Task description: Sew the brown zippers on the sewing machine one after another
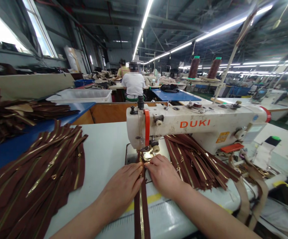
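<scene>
A brown zipper [141, 212] with brass teeth runs from the near table edge up to the presser foot of a white sewing machine [173, 122]. My left hand [124, 181] is closed on the zipper's left side, its fingertips pressing the tape just before the needle area. On the right side of the same zipper, my right hand [162, 172] pinches the tape close to the foot. The fingertips of both hands nearly meet there. The needle itself is too small to make out.
A heap of brown zippers [66, 159] lies to the left, another pile of zippers [196, 162] under the machine arm. Two brown thread cones [194, 67] stand behind. A white bin [81, 95] and a seated person [134, 83] are farther back.
</scene>
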The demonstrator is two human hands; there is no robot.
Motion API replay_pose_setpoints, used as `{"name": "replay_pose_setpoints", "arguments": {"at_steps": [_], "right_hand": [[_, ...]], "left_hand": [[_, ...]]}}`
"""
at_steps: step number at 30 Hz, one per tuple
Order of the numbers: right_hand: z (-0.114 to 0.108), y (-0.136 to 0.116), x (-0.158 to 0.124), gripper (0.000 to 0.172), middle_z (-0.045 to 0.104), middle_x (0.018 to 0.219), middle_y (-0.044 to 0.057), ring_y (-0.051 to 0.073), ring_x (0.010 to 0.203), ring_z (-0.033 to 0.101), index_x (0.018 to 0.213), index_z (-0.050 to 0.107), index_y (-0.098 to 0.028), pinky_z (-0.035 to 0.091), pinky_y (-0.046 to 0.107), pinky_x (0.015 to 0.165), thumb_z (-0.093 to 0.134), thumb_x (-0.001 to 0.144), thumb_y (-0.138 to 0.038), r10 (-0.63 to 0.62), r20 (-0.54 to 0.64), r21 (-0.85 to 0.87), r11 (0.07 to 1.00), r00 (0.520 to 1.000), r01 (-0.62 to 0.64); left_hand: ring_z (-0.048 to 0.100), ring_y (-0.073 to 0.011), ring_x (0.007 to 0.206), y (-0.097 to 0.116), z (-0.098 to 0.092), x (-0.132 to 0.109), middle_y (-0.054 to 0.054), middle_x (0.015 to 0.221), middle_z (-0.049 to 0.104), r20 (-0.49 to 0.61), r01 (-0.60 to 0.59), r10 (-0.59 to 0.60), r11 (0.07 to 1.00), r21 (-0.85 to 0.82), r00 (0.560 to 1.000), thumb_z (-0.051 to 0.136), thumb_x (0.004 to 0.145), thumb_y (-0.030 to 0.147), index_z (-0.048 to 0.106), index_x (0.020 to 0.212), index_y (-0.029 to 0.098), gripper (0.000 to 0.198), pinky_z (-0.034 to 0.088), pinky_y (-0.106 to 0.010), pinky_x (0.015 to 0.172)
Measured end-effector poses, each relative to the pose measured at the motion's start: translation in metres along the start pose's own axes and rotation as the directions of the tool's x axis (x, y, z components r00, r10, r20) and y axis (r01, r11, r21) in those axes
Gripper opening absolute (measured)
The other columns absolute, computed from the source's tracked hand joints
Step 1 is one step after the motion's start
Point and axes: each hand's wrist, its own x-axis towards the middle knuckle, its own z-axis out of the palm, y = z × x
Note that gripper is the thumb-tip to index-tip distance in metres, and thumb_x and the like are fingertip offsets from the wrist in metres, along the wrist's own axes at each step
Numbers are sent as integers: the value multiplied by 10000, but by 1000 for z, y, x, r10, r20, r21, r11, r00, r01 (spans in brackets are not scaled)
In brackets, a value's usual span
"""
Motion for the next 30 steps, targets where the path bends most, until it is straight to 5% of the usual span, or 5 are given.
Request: {"name": "replay_pose_setpoints", "arguments": {"at_steps": [7,12,19,24,30], "right_hand": [[0,-1,0,176,596,840,47,206,870,484,946,642,-169,402,310,787,503,866,-99,-3,-10,15,1000,1000,3],[-3,-5,-4,198,617,837,53,201,872,507,915,661,-169,420,310,805,514,840,-60,-6,-7,37,999,1000,6],[0,-8,-9,243,627,854,56,204,895,536,886,675,-177,448,321,830,503,822,-18,-28,-45,100,994,999,32],[0,-10,-12,346,638,868,60,213,920,552,949,691,-178,458,331,853,449,814,30,-37,-45,111,993,998,42],[0,-13,-11,357,642,889,58,222,926,562,924,691,-189,460,338,842,434,818,34,-10,-41,115,993,999,15]], "left_hand": [[576,-266,1124,1,-2,-3,-142,1226,619,31,90,-89,996,-16,996,476,918,365,553,1208,115,390,471,-438,959],[581,-291,1129,14,-10,-37,-140,1267,598,29,107,-107,994,-6,994,615,809,439,495,1284,164,562,492,-425,949],[606,-249,1067,46,-32,-83,-126,1168,653,66,179,-177,983,-30,982,465,688,30,571,1171,139,506,508,-363,928],[672,-192,789,-5,-74,-69,-26,817,703,109,560,-551,823,-92,827,483,835,53,675,820,177,229,553,-321,740],[607,-269,961,-81,-165,-64,-47,1137,588,-121,536,-531,844,2,838,587,901,358,580,1130,140,317,527,-412,794]]}}
